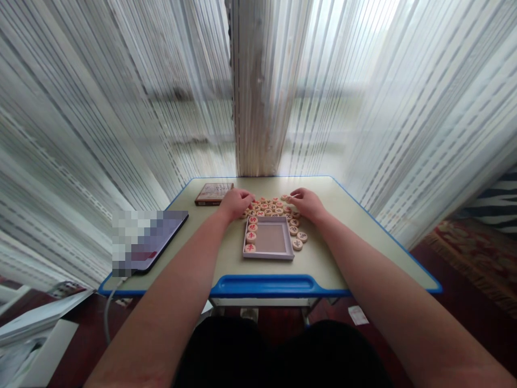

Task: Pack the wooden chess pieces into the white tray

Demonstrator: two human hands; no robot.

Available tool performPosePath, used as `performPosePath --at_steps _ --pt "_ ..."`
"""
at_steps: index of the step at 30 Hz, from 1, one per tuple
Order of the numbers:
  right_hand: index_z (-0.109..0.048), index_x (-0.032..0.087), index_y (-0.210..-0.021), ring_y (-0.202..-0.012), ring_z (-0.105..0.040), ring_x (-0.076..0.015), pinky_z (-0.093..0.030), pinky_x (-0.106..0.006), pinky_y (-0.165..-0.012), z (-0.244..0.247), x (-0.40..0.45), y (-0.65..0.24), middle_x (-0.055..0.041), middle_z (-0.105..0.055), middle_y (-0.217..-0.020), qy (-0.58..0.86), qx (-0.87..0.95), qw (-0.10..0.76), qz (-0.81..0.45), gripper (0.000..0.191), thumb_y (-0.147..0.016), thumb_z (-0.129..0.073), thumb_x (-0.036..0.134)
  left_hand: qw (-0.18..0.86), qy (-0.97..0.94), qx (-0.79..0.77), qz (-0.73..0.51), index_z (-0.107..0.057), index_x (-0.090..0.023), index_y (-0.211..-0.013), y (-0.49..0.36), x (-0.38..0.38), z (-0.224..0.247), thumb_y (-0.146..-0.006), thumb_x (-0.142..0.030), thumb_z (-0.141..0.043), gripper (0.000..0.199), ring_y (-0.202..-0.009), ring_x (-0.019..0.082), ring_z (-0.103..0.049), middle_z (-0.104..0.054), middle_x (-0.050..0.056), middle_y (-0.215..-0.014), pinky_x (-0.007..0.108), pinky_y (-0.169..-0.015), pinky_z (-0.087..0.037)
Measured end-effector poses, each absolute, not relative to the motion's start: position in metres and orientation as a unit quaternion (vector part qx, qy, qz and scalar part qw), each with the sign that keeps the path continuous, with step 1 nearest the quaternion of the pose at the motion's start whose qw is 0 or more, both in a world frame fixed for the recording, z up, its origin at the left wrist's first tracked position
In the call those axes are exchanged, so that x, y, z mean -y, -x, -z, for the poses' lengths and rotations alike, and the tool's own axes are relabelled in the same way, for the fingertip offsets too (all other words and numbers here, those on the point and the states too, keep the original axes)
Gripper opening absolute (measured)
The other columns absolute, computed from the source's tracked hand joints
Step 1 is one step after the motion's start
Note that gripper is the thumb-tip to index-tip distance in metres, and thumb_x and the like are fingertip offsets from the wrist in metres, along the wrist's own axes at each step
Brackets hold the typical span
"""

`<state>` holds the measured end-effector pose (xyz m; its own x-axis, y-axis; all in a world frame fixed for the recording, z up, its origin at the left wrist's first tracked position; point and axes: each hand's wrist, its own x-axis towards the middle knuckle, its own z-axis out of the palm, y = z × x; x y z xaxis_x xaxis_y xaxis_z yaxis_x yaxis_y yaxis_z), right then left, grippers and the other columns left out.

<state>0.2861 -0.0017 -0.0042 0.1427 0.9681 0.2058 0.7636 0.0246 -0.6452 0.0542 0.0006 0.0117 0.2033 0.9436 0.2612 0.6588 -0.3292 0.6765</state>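
Four round wooden red-lettered pieces [251,237] line the left side of one shallow lilac tray [271,240]. Many loose wooden discs [267,212], too crowded to count, lie beyond and right of it. One flat brown printed box [214,193] and one dark-edged flat device [169,237] lie leftward, the left forearm [194,275] between device and tray. Left hand [238,203] and right hand [307,205] curl at the discs' ends; I cannot tell whether either grips one.

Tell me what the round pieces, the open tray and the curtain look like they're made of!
Round pieces: probably wood, pale and smooth, though plastic could look similar.
Open tray: likely cardboard, matte, with thin, flat walls.
Curtain: seemingly thin, sheer fabric; it hangs in folds and light comes through.
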Motion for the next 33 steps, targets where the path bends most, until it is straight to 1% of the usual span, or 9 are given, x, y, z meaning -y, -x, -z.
performPosePath --at_steps 9,15,18,20,23,25,27,30,33 --pt "-0.065 0.017 -0.096 -0.076 -0.057 -0.0143 -0.043 -0.025 -0.071 0.003 0.005 -0.275 -0.0044 -0.067 -0.085 0.598 0.684 0.398 -0.126 0.026 -0.079 -0.047 0.027 0.087 -0.786 -0.543 -0.283 -0.072 -0.015 -0.076 -0.05 -0.005 -0.01 -0.073 -0.033 -0.048 0.03 -0.069 0.017 -0.06 -0.07 0.007 -0.072 0.026 -0.063 -0.041" --pt "-0.065 0.016 -0.09 -0.071 -0.059 -0.0142 -0.043 -0.025 -0.069 0.0 0.011 -0.271 -0.0043 -0.067 -0.081 0.59 0.689 0.394 -0.149 0.024 -0.077 -0.05 0.029 0.152 -0.798 -0.53 -0.242 -0.071 -0.013 -0.073 -0.046 0.002 -0.021 -0.069 -0.032 -0.049 0.029 -0.06 0.015 -0.056 -0.066 0.004 -0.062 0.025 -0.058 -0.04" --pt "-0.067 0.015 -0.082 -0.067 -0.057 -0.013 -0.043 -0.025 -0.067 -0.008 0.02 -0.266 -0.0031 -0.066 -0.076 0.57 0.72 0.366 -0.151 0.018 -0.073 -0.055 0.026 0.18 -0.805 -0.505 -0.252 -0.071 -0.013 -0.077 -0.046 0.006 -0.026 -0.066 -0.029 -0.05 0.029 -0.061 0.014 -0.056 -0.066 0.003 -0.065 0.024 -0.058 -0.04" --pt "-0.066 0.015 -0.075 -0.061 -0.055 -0.0112 -0.042 -0.024 -0.062 -0.017 0.03 -0.262 -0.0015 -0.064 -0.07 0.555 0.737 0.334 -0.193 0.014 -0.07 -0.056 0.023 0.208 -0.808 -0.493 -0.248 -0.072 -0.013 -0.079 -0.046 0.008 -0.028 -0.066 -0.029 -0.05 0.03 -0.061 0.014 -0.056 -0.066 0.003 -0.065 0.024 -0.057 -0.04" --pt "-0.062 0.015 -0.072 -0.043 -0.041 -0.006 -0.031 -0.02 -0.043 -0.029 0.047 -0.258 0.0034 -0.053 -0.053 0.529 0.72 0.273 -0.357 0.009 -0.069 -0.055 0.02 0.224 -0.81 -0.487 -0.238 -0.073 -0.013 -0.078 -0.047 0.01 -0.029 -0.065 -0.03 -0.05 0.031 -0.062 0.014 -0.056 -0.066 0.003 -0.064 0.024 -0.058 -0.041" --pt "-0.061 0.014 -0.076 -0.038 -0.036 -0.0035 -0.023 -0.019 -0.037 -0.035 0.057 -0.257 0.0037 -0.054 -0.056 0.485 0.702 0.235 -0.466 0.01 -0.069 -0.057 0.021 0.224 -0.808 -0.492 -0.235 -0.073 -0.012 -0.077 -0.047 0.011 -0.029 -0.065 -0.03 -0.051 0.031 -0.063 0.015 -0.056 -0.066 0.003 -0.064 0.024 -0.058 -0.041" --pt "-0.06 0.014 -0.081 -0.038 -0.037 -0.003 -0.022 -0.018 -0.036 -0.039 0.063 -0.256 0.0034 -0.056 -0.058 0.445 0.699 0.207 -0.52 0.017 -0.068 -0.063 0.025 0.234 -0.808 -0.492 -0.226 -0.073 -0.012 -0.075 -0.048 0.011 -0.029 -0.064 -0.029 -0.051 0.03 -0.063 0.015 -0.056 -0.066 0.003 -0.063 0.024 -0.058 -0.042" --pt "-0.061 0.015 -0.083 -0.038 -0.038 -0.0033 -0.022 -0.018 -0.035 -0.041 0.068 -0.254 0.0051 -0.054 -0.055 0.425 0.719 0.17 -0.523 0.026 -0.065 -0.07 0.032 0.256 -0.804 -0.489 -0.219 -0.072 -0.011 -0.074 -0.049 0.012 -0.029 -0.063 -0.028 -0.051 0.029 -0.06 0.014 -0.056 -0.067 0.004 -0.063 0.023 -0.056 -0.042" --pt "-0.064 0.016 -0.079 -0.043 -0.042 -0.0039 -0.028 -0.019 -0.039 -0.04 0.071 -0.249 0.0032 -0.06 -0.062 0.429 0.758 0.152 -0.467 0.025 -0.063 -0.072 0.033 0.271 -0.798 -0.491 -0.219 -0.071 -0.011 -0.071 -0.05 0.014 -0.03 -0.062 -0.026 -0.051 0.027 -0.057 0.013 -0.055 -0.066 0.004 -0.061 0.023 -0.053 -0.042"
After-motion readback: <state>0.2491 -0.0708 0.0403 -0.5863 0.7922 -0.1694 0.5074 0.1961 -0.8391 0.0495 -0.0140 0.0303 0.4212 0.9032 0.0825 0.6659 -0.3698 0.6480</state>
